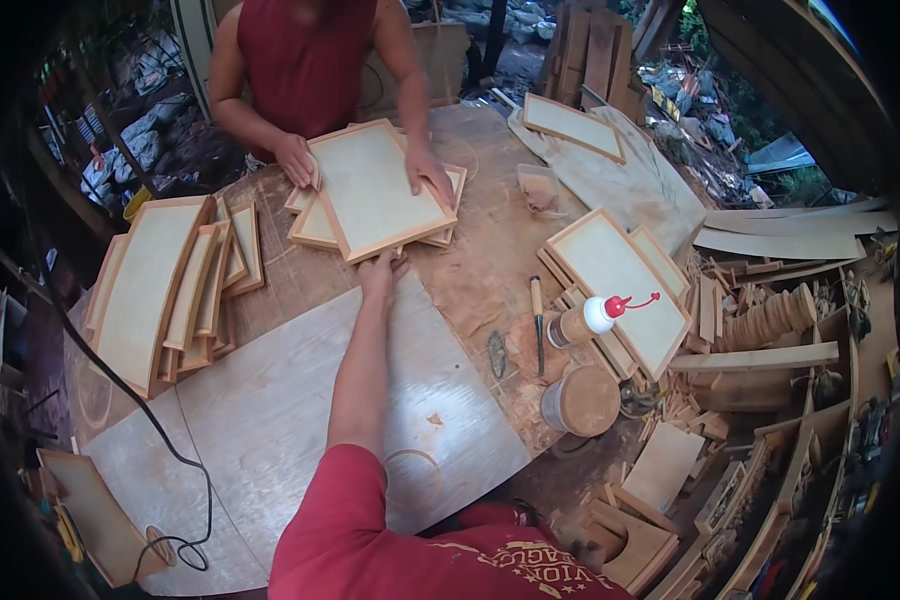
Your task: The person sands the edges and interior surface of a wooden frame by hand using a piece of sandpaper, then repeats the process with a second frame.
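Note:
My left hand (382, 275) reaches across the table with its fingers closed at the near edge of a shallow wood-framed tray (378, 185) with a pale panel. That tray lies on top of other similar trays (315, 225), turned at different angles. Across the table, a co-worker in a sleeveless red top has one hand (428, 175) on the tray's right side. The co-worker's other hand (295, 160) is at its left edge, holding a small flat piece I cannot make out. My right hand is out of view.
Framed trays are stacked on the left (155, 280) and right (620, 285). A glue bottle with a red cap (602, 313), a lidded jar (580, 402) and a chisel (538, 325) stand or lie near the right stack. A black cable (135, 395) crosses the grey sheet (290, 400).

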### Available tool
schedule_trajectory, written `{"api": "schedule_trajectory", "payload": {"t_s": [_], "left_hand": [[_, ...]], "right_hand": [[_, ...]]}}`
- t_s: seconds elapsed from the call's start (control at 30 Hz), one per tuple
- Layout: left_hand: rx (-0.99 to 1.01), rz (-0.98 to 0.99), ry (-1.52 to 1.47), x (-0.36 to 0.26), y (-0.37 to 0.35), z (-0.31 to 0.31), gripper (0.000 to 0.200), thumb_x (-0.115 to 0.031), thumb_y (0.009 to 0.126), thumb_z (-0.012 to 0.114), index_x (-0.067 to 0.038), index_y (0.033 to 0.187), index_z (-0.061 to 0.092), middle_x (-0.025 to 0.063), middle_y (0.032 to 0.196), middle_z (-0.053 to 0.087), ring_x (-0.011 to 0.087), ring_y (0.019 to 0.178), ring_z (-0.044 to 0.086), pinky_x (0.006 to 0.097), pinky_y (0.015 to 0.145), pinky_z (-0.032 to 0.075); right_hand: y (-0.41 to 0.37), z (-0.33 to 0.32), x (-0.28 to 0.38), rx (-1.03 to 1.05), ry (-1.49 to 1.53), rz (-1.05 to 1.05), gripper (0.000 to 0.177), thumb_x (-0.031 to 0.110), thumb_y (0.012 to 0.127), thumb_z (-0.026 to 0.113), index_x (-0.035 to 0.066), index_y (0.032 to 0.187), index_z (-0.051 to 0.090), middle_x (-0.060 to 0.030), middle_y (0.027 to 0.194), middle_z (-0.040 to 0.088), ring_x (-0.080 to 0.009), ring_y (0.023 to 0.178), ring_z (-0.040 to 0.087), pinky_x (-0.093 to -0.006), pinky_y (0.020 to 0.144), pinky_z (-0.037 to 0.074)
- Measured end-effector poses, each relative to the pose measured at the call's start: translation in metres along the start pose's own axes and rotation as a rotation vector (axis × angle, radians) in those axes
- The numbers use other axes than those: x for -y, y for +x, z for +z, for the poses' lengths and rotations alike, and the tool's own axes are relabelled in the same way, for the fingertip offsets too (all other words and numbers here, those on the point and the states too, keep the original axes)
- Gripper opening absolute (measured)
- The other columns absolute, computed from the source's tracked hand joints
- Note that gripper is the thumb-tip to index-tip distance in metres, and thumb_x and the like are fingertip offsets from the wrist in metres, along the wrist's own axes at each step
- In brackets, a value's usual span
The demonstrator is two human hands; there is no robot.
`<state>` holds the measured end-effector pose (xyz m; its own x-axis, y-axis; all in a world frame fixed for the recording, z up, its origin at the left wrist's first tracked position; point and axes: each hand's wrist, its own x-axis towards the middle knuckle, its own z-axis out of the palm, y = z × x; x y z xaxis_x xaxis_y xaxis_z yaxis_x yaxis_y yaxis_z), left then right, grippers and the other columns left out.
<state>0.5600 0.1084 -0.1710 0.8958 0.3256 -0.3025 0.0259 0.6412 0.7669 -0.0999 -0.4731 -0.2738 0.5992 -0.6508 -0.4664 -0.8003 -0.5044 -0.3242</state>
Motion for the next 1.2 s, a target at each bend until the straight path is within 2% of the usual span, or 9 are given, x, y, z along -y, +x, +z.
{"api": "schedule_trajectory", "payload": {"t_s": [0.1, 0.2, 0.33, 0.4, 0.53, 0.67, 0.8, 1.1, 1.2], "left_hand": [[-0.009, 0.096, -0.006, 0.001, -0.005, 0.004, 0.046, -0.002, 0.092, 0.063, 0.012, 0.131, 0.043, 0.0229, 0.126, 0.058, 0.0374, 0.114, 0.066, 0.0501, 0.098, 0.061], [-0.053, 0.101, -0.034, 0.003, -0.004, 0.004, 0.041, -0.003, 0.093, 0.064, 0.006, 0.131, 0.049, 0.0171, 0.124, 0.062, 0.0287, 0.108, 0.068, 0.0441, 0.089, 0.065], [-0.063, 0.089, -0.029, 0.004, 0.007, 0.001, 0.043, -0.005, 0.092, 0.066, 0.005, 0.13, 0.049, 0.0171, 0.12, 0.062, 0.0263, 0.103, 0.067, 0.0441, 0.088, 0.066], [-0.089, 0.08, -0.011, 0.007, 0.009, -0.001, 0.043, -0.007, 0.091, 0.067, 0.005, 0.129, 0.05, 0.0175, 0.118, 0.061, 0.026, 0.1, 0.067, 0.0452, 0.089, 0.066], [-0.114, -0.029, -0.157, -0.021, -0.002, 0.009, 0.039, -0.016, 0.093, 0.069, 0.0, 0.125, 0.053, 0.0161, 0.117, 0.062, 0.0278, 0.103, 0.068, 0.0437, 0.083, 0.066], [-0.037, 0.027, 0.036, -0.055, -0.011, 0.012, 0.035, -0.018, 0.094, 0.07, 0.001, 0.12, 0.056, 0.0127, 0.107, 0.066, 0.0262, 0.091, 0.071, 0.04, 0.073, 0.067], [0.015, 0.056, -0.075, -0.061, -0.048, -0.013, 0.028, -0.014, 0.094, 0.066, -0.001, 0.117, 0.058, 0.0111, 0.103, 0.066, 0.0249, 0.085, 0.072, 0.039, 0.068, 0.066], [0.002, 0.068, -0.058, -0.026, -0.308, -0.107, 0.036, -0.015, 0.09, 0.064, 0.002, 0.121, 0.057, 0.0116, 0.113, 0.066, 0.0234, 0.097, 0.069, 0.0429, 0.08, 0.061], [-0.002, 0.139, -0.036, 0.001, -0.412, -0.14, 0.043, -0.012, 0.089, 0.063, 0.007, 0.127, 0.054, 0.013, 0.12, 0.067, 0.024, 0.104, 0.07, 0.0423, 0.085, 0.061]], "right_hand": [[0.01, -0.004, 0.018, -0.111, -0.154, -0.257, 0.04, 0.03, 0.083, 0.08, -0.004, 0.069, 0.065, -0.0184, 0.058, 0.06, -0.0275, 0.056, 0.063, -0.0464, 0.058, 0.049], [0.007, -0.004, 0.043, 0.096, 0.542, 0.141, 0.032, 0.024, 0.09, 0.078, -0.003, 0.075, 0.068, -0.0111, 0.059, 0.062, -0.0189, 0.057, 0.063, -0.0409, 0.055, 0.049], [-0.018, -0.036, 0.101, 0.124, 0.317, 0.143, 0.029, 0.024, 0.093, 0.076, -0.003, 0.082, 0.071, -0.0103, 0.064, 0.067, -0.017, 0.057, 0.063, -0.0367, 0.055, 0.05], [-0.025, -0.046, 0.095, 0.119, 0.22, 0.12, 0.032, 0.026, 0.091, 0.078, -0.004, 0.082, 0.072, -0.0112, 0.065, 0.068, -0.0174, 0.057, 0.062, -0.0375, 0.056, 0.051], [-0.009, -0.018, 0.029, -0.089, -0.025, -0.057, 0.036, 0.029, 0.086, 0.082, -0.005, 0.077, 0.073, -0.0108, 0.068, 0.07, -0.0179, 0.057, 0.062, -0.0384, 0.06, 0.051], [-0.011, -0.034, 0.009, 0.032, 0.013, 0.046, 0.036, 0.03, 0.085, 0.082, -0.005, 0.08, 0.074, -0.0113, 0.069, 0.071, -0.0187, 0.059, 0.063, -0.0387, 0.061, 0.051], [0.004, -0.017, -0.003, 0.046, -0.033, -0.015, 0.036, 0.03, 0.085, 0.082, -0.005, 0.083, 0.074, -0.0118, 0.07, 0.072, -0.0195, 0.06, 0.064, -0.0386, 0.062, 0.052], [0.101, 0.002, -0.004, -0.012, -0.067, -0.421, 0.036, 0.029, 0.085, 0.081, -0.006, 0.091, 0.075, -0.0132, 0.073, 0.072, -0.0211, 0.061, 0.066, -0.0384, 0.063, 0.053], [0.115, -0.031, 0.038, 0.061, -0.162, -0.499, 0.031, 0.024, 0.086, 0.079, -0.005, 0.097, 0.073, -0.0143, 0.074, 0.072, -0.0251, 0.061, 0.068, -0.0394, 0.061, 0.054]]}}
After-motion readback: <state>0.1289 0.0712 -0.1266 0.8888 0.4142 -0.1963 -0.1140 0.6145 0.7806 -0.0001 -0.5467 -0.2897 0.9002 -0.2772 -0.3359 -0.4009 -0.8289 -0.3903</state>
